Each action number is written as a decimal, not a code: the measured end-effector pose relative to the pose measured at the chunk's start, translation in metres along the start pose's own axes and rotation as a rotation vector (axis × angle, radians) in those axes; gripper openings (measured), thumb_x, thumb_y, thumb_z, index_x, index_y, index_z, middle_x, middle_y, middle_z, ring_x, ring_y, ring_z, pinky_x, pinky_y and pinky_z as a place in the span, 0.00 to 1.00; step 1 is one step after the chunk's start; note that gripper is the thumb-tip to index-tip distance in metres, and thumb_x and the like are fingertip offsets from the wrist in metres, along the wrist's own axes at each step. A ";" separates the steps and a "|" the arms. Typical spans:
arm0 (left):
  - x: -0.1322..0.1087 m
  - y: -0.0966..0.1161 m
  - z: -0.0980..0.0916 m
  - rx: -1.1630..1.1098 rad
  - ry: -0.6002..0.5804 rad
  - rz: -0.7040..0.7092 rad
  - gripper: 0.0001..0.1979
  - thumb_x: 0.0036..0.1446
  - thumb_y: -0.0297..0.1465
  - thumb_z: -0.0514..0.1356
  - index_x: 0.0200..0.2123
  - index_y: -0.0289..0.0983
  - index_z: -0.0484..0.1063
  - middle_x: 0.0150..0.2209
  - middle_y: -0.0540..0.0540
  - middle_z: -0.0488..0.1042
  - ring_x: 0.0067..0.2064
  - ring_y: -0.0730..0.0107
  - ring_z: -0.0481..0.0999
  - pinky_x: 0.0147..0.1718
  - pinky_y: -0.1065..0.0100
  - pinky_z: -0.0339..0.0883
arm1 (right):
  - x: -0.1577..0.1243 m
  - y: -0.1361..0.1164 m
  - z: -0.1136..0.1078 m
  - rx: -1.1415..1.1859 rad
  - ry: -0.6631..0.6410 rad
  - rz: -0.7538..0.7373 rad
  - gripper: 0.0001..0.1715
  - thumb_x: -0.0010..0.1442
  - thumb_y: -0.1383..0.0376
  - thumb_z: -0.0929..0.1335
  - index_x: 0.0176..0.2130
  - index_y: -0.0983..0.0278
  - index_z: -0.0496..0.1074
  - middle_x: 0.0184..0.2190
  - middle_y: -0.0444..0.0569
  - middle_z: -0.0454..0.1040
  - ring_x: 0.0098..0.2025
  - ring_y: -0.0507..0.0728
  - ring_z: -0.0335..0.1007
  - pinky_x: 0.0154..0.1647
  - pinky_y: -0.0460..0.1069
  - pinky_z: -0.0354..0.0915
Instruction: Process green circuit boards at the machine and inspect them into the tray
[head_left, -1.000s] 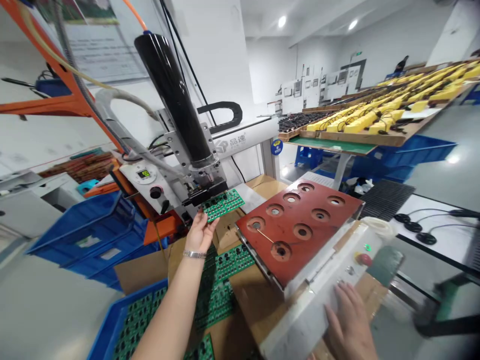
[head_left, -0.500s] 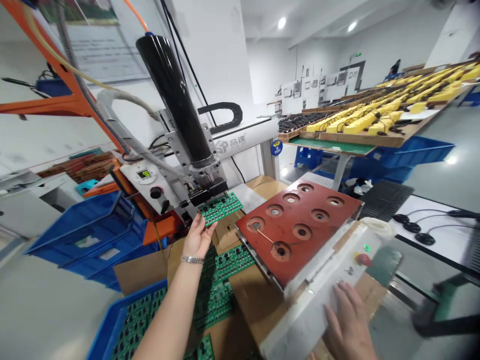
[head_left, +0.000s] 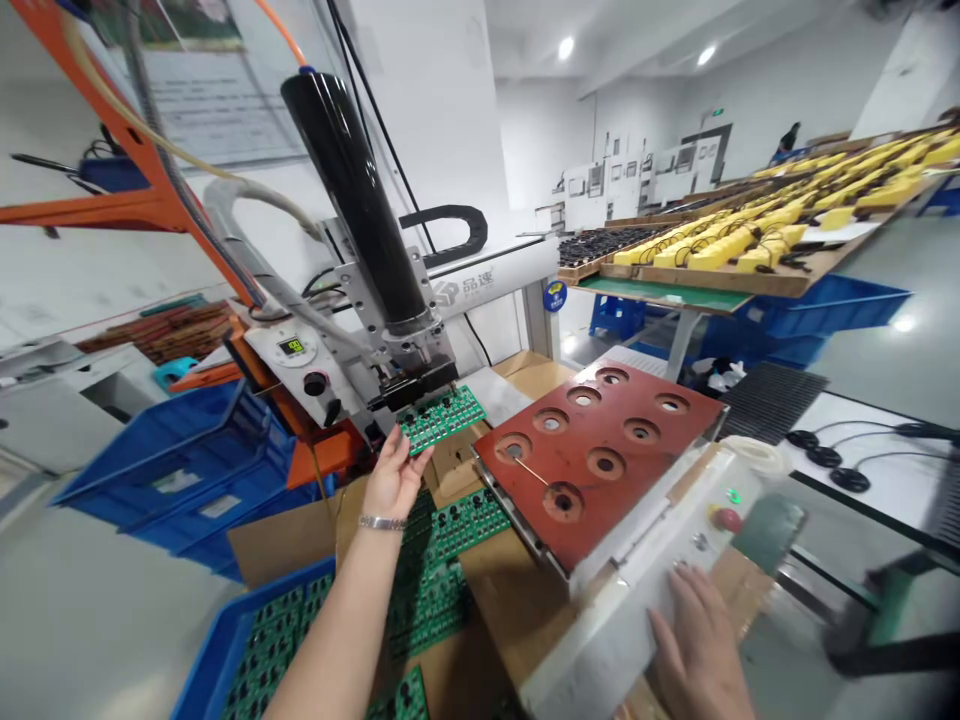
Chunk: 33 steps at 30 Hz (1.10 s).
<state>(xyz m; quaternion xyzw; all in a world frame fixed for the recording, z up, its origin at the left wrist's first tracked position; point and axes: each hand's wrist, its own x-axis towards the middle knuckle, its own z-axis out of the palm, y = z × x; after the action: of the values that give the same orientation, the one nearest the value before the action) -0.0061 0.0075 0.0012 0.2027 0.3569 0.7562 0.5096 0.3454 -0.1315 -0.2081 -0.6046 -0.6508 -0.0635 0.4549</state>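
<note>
My left hand (head_left: 394, 478) reaches up and holds a green circuit board (head_left: 441, 418) by its lower edge, just under the black press head (head_left: 414, 388) of a benchtop machine. Below it, more green boards (head_left: 465, 525) lie on brown cardboard, and others fill a blue crate (head_left: 270, 640) at the bottom. My right hand (head_left: 701, 650) rests with its fingers on a white control box (head_left: 637, 570), beside a red emergency button (head_left: 726, 519). Holding nothing, it is nearest to a red-brown plate with round holes (head_left: 592, 460).
A tall black cylinder (head_left: 352, 195) rises from the machine, with an orange frame (head_left: 142, 170) to the left. Blue crates (head_left: 180, 465) stand at left. At right lie a black grille and cabled parts. Yellow units fill long benches (head_left: 750, 245) behind.
The board and my left hand have shifted slightly, with the board now sitting a little lower and closer to the press head. My right hand stays on the control box.
</note>
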 end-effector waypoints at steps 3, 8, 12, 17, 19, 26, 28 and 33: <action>-0.001 0.000 -0.001 0.006 -0.014 -0.003 0.08 0.57 0.26 0.58 0.42 0.35 0.70 0.40 0.46 0.74 0.35 0.68 0.75 0.31 0.63 0.72 | 0.001 -0.001 -0.001 0.002 0.004 0.001 0.31 0.61 0.49 0.58 0.55 0.65 0.57 0.53 0.60 0.60 0.59 0.69 0.54 0.55 0.68 0.58; -0.002 0.000 -0.005 0.009 -0.037 0.000 0.09 0.56 0.24 0.59 0.41 0.34 0.71 0.40 0.46 0.74 0.35 0.68 0.75 0.31 0.62 0.73 | 0.002 -0.004 -0.002 0.003 0.010 0.000 0.31 0.61 0.49 0.58 0.56 0.65 0.57 0.53 0.60 0.60 0.59 0.69 0.54 0.55 0.67 0.58; -0.004 0.002 -0.007 0.006 -0.025 0.011 0.08 0.56 0.23 0.58 0.41 0.34 0.71 0.40 0.46 0.74 0.35 0.68 0.75 0.32 0.63 0.73 | 0.001 -0.003 -0.001 0.000 0.016 0.000 0.32 0.61 0.48 0.58 0.55 0.66 0.57 0.53 0.61 0.61 0.59 0.69 0.54 0.55 0.68 0.58; -0.004 0.004 -0.004 0.003 -0.003 0.009 0.08 0.56 0.23 0.59 0.40 0.33 0.71 0.39 0.46 0.74 0.34 0.69 0.75 0.31 0.63 0.73 | 0.001 -0.002 -0.001 0.004 0.019 -0.007 0.31 0.61 0.49 0.59 0.54 0.67 0.58 0.53 0.61 0.61 0.58 0.69 0.54 0.55 0.68 0.58; -0.004 0.004 -0.001 -0.001 0.007 0.006 0.08 0.56 0.24 0.58 0.40 0.34 0.71 0.38 0.47 0.74 0.34 0.69 0.75 0.31 0.63 0.73 | 0.002 -0.002 -0.001 0.006 0.021 -0.010 0.30 0.61 0.50 0.59 0.55 0.67 0.58 0.53 0.61 0.61 0.59 0.69 0.54 0.55 0.68 0.58; -0.002 0.002 0.004 -0.007 0.019 0.003 0.07 0.56 0.24 0.58 0.39 0.33 0.71 0.37 0.47 0.74 0.33 0.69 0.75 0.30 0.63 0.73 | 0.001 -0.004 -0.001 0.005 0.026 0.001 0.30 0.61 0.50 0.59 0.55 0.67 0.57 0.54 0.61 0.60 0.59 0.69 0.54 0.55 0.68 0.58; -0.002 0.002 0.003 -0.006 0.020 0.005 0.07 0.56 0.24 0.58 0.39 0.34 0.71 0.37 0.47 0.74 0.33 0.69 0.75 0.30 0.63 0.72 | 0.001 -0.005 -0.001 0.002 0.030 0.008 0.31 0.61 0.50 0.58 0.55 0.67 0.57 0.54 0.62 0.59 0.59 0.69 0.54 0.55 0.68 0.58; -0.002 0.004 0.001 -0.005 0.018 0.015 0.07 0.56 0.24 0.58 0.40 0.34 0.71 0.38 0.47 0.74 0.33 0.69 0.75 0.30 0.63 0.73 | 0.002 -0.005 -0.002 0.002 0.026 0.004 0.31 0.61 0.49 0.58 0.55 0.66 0.57 0.54 0.61 0.60 0.58 0.69 0.54 0.54 0.68 0.58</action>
<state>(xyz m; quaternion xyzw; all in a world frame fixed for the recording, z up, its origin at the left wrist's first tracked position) -0.0072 0.0051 0.0052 0.1972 0.3579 0.7626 0.5014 0.3423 -0.1328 -0.2037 -0.6045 -0.6437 -0.0700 0.4641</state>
